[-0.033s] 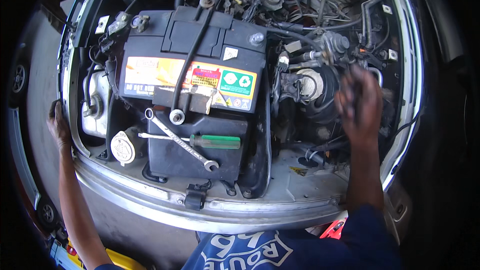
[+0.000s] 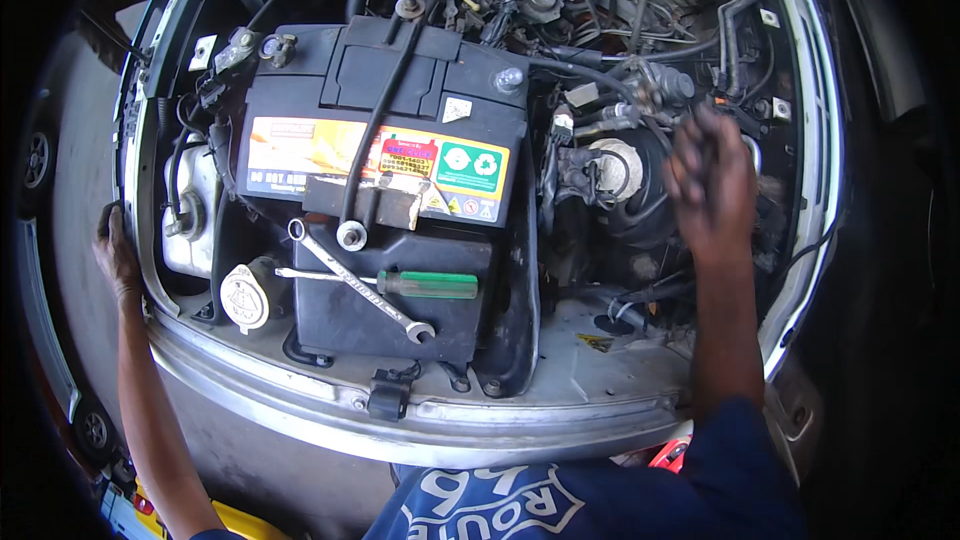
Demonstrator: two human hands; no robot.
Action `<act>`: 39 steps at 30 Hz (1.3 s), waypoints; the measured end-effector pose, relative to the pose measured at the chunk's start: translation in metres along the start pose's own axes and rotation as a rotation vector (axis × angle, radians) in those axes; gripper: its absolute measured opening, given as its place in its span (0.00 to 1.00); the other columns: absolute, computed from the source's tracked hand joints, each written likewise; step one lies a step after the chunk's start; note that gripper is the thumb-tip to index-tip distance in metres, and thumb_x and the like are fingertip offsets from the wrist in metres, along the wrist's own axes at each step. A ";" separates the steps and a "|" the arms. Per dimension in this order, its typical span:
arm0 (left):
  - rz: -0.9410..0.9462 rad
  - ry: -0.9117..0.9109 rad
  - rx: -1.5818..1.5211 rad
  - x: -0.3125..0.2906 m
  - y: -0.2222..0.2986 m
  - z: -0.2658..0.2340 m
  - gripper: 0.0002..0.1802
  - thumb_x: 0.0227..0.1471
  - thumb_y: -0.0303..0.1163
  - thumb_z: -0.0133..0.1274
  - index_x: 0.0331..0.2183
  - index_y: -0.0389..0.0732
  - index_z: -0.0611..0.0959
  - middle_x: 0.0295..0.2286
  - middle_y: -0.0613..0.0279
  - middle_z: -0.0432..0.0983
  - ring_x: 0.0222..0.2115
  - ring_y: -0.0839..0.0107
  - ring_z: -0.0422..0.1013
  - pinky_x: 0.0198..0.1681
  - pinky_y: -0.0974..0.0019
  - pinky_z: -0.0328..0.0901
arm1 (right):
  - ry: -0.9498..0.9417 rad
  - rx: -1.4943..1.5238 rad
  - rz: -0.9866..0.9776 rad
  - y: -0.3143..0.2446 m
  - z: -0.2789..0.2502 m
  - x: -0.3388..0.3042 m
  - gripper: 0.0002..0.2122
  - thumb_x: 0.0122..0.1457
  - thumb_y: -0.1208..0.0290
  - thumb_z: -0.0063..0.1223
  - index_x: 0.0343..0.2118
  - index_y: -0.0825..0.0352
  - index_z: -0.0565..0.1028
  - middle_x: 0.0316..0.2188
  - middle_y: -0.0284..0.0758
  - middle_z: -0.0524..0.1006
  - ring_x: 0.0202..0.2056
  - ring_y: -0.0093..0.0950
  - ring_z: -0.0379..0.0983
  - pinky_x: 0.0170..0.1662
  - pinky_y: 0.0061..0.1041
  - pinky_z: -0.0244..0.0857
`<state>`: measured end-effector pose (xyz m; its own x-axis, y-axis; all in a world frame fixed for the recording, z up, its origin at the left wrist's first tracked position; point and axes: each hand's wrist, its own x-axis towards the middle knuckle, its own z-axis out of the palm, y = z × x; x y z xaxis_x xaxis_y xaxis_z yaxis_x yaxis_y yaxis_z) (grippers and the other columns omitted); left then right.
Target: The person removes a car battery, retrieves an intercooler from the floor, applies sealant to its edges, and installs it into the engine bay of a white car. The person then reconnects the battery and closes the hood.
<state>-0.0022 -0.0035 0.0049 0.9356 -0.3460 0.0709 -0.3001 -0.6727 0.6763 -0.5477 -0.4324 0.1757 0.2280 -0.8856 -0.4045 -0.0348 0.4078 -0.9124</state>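
Note:
My left hand (image 2: 118,255) is wrapped on the outer edge of the car's fender (image 2: 150,285) at the left. Over the right side of the engine bay, my right hand (image 2: 718,185) is raised with curled, darkened fingers, near hoses and a round pale-topped part (image 2: 617,172). What its fingers hold, if anything, I cannot make out. A large black car battery (image 2: 300,85) sits left of centre, a dark hold-down bar (image 2: 382,120) across it. On the black box (image 2: 340,325) in front lie a combination wrench (image 2: 360,285) and a green-handled screwdriver (image 2: 430,285), crossing each other.
A white-capped filler neck (image 2: 245,302) and a pale reservoir (image 2: 190,230) stand left of the box. Hoses and pipes (image 2: 560,0) crowd the back. The front body rail (image 2: 480,437) runs between my body and the bay. Something yellow (image 2: 245,522) shows at the lower left.
The view has shifted very slightly. My right hand's fingers have moved a little, staying over the right side of the bay; my left hand and the tools stay put.

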 end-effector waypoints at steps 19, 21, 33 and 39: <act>0.013 0.026 0.141 -0.005 0.014 -0.001 0.24 0.60 0.45 0.50 0.45 0.33 0.83 0.39 0.51 0.81 0.39 0.62 0.75 0.48 0.62 0.65 | -0.551 -1.972 -0.295 0.047 0.037 0.087 0.42 0.56 0.41 0.54 0.59 0.80 0.63 0.55 0.58 0.70 0.58 0.47 0.67 0.61 0.40 0.60; 0.025 0.005 0.104 -0.007 0.017 0.000 0.24 0.59 0.45 0.50 0.44 0.34 0.84 0.38 0.51 0.82 0.39 0.62 0.75 0.48 0.61 0.65 | -0.490 -1.732 -0.108 0.062 0.031 0.097 0.45 0.52 0.45 0.61 0.61 0.81 0.59 0.55 0.59 0.69 0.57 0.47 0.68 0.61 0.38 0.60; 0.109 0.007 0.084 -0.007 0.012 0.001 0.22 0.60 0.43 0.49 0.43 0.34 0.84 0.37 0.52 0.81 0.38 0.62 0.74 0.48 0.62 0.64 | -1.120 -1.195 -0.356 -0.015 0.040 -0.030 0.24 0.49 0.61 0.67 0.47 0.66 0.75 0.38 0.45 0.79 0.41 0.42 0.77 0.48 0.37 0.69; 0.108 -0.002 0.100 -0.006 0.013 0.001 0.23 0.60 0.43 0.49 0.43 0.32 0.83 0.36 0.50 0.82 0.38 0.62 0.75 0.48 0.62 0.65 | -0.460 -0.796 -0.351 -0.001 -0.001 0.039 0.18 0.58 0.64 0.60 0.46 0.72 0.76 0.44 0.46 0.79 0.40 0.34 0.79 0.45 0.33 0.72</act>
<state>-0.0119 -0.0113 0.0125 0.8966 -0.4210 0.1373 -0.4157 -0.6936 0.5883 -0.5397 -0.4680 0.1609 0.7012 -0.6863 -0.1931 -0.4995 -0.2796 -0.8200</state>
